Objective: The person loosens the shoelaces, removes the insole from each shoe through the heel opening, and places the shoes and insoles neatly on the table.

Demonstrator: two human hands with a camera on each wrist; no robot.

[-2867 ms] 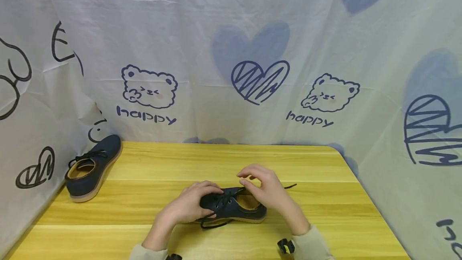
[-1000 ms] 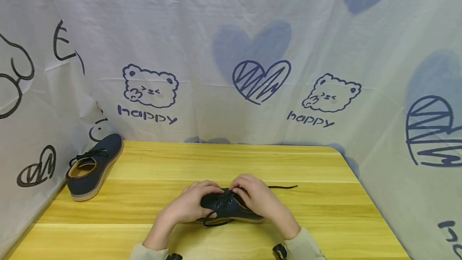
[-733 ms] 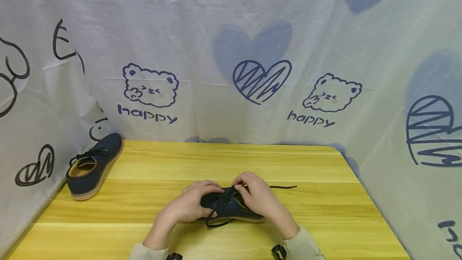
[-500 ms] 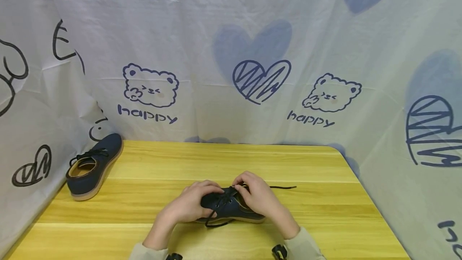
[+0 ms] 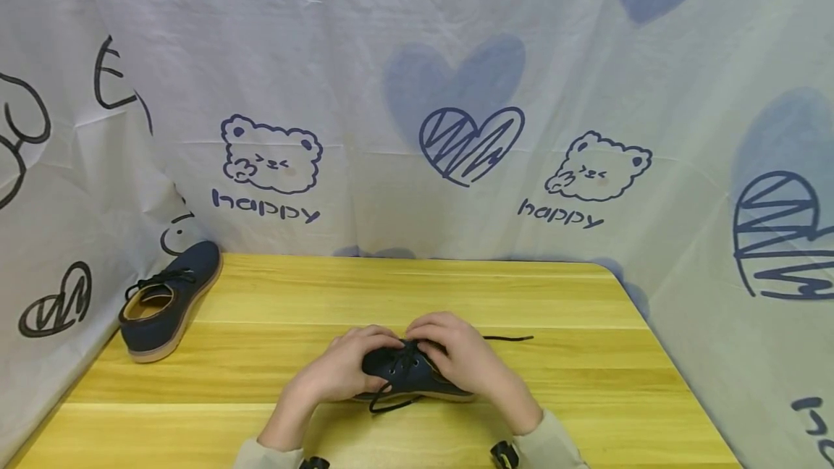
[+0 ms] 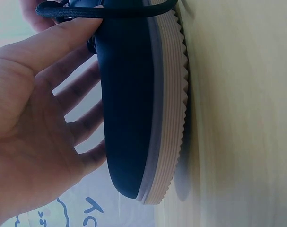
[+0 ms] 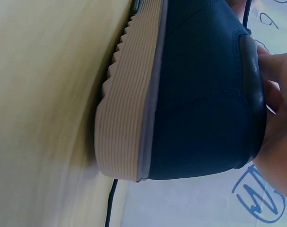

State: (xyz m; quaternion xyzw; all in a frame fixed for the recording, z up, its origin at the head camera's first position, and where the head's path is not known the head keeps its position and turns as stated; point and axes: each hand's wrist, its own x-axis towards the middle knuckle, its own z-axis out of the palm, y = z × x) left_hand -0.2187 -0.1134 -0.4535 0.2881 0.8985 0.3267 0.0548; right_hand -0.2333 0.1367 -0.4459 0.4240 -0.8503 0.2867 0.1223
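Note:
A navy shoe with black laces lies on the table, its toe to the left. My left hand grips its front part, thumb on the near side and fingers over the far side; in the left wrist view the thumb presses by the laces. My right hand arches over the shoe's opening, its curled fingers and thumb at the black shoelace by the top eyelets; the fingertips are partly hidden. One lace end trails right behind this hand, while a loop hangs on the near side.
A second navy shoe, laced, stands at the table's left edge against the curtain. The yellow wood table ends at a printed white curtain behind and on both sides.
My right hand has come down from above the shoe's opening to the laces, then shifted slightly left. The trailing lace end has crept a little left. My left hand stays in place.

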